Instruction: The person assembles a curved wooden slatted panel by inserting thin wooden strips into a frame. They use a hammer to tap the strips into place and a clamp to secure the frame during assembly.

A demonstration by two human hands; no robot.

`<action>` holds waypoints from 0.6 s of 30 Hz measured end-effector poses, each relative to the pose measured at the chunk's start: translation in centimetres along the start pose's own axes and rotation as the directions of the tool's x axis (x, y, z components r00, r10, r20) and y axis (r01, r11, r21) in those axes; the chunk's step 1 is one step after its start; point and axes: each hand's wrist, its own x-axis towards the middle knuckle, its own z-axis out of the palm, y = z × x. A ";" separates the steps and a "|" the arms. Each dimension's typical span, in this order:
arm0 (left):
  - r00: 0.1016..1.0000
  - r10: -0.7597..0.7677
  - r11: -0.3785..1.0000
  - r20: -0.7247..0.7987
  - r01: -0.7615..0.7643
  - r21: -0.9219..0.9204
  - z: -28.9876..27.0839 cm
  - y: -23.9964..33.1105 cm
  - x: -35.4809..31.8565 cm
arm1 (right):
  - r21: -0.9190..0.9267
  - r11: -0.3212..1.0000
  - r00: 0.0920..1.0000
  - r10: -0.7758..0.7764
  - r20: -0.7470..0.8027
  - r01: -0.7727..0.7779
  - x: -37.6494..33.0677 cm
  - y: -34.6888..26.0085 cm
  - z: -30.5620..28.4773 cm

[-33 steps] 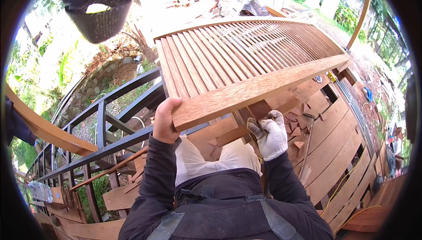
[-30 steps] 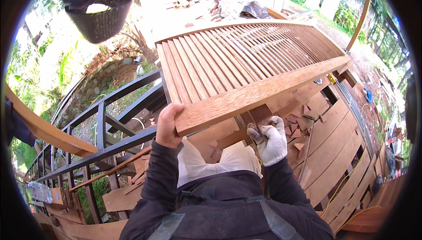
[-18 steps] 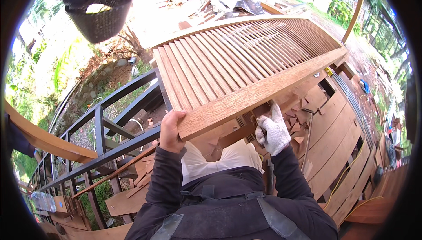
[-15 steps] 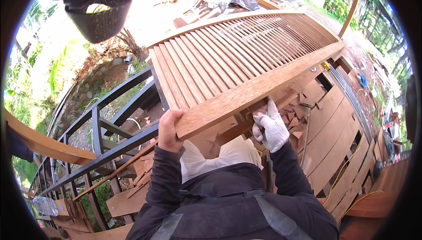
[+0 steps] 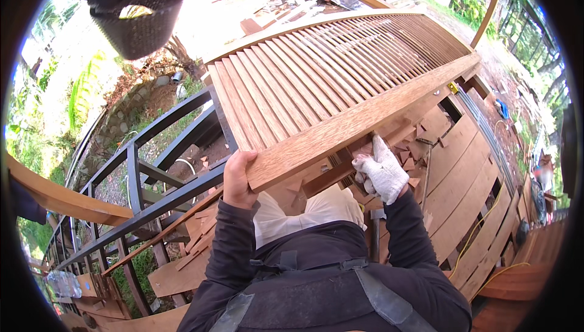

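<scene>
A long wooden louvered panel (image 5: 340, 122), with many slats set in a frame, lies tilted in front of me. My left hand (image 5: 239, 180), bare, is closed around its near left corner, thumb on the top face. Just below the near rail, my right hand (image 5: 383, 172) wears a whitish work glove, with bare fingertips showing. Its fingers are curled in beneath the panel beside a short brown wooden piece (image 5: 328, 177). What they grip is hidden under the rail.
Dark metal framing (image 5: 176, 201) runs along the left. Wooden planks (image 5: 459, 186) with gaps between them lie at right, a yellow cord (image 5: 480, 234) across them. Wood offcuts (image 5: 409, 163) are scattered below the panel. A curved timber (image 5: 67, 195) juts in at far left.
The panel's near left corner and my left hand have shifted slightly right. My right hand has moved a little right and down, staying under the rail with its fingers curled.
</scene>
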 end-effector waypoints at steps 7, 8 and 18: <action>1.000 -0.015 1.000 -0.006 0.014 -0.016 0.3 -0.9 -0.2 | -0.653 0.717 0.847 -0.485 -0.217 0.243 -1.8 0.1 -2.5; 1.000 -0.022 0.999 0.006 0.022 -0.023 0.3 -0.8 -0.4 | -0.687 0.691 0.854 -0.480 -0.202 0.226 -2.4 0.1 -2.2; 0.998 -0.051 0.991 -0.047 0.044 -0.128 -1.5 -2.3 -0.2 | -0.746 0.629 0.838 -0.514 -0.186 0.220 -2.7 2.7 1.0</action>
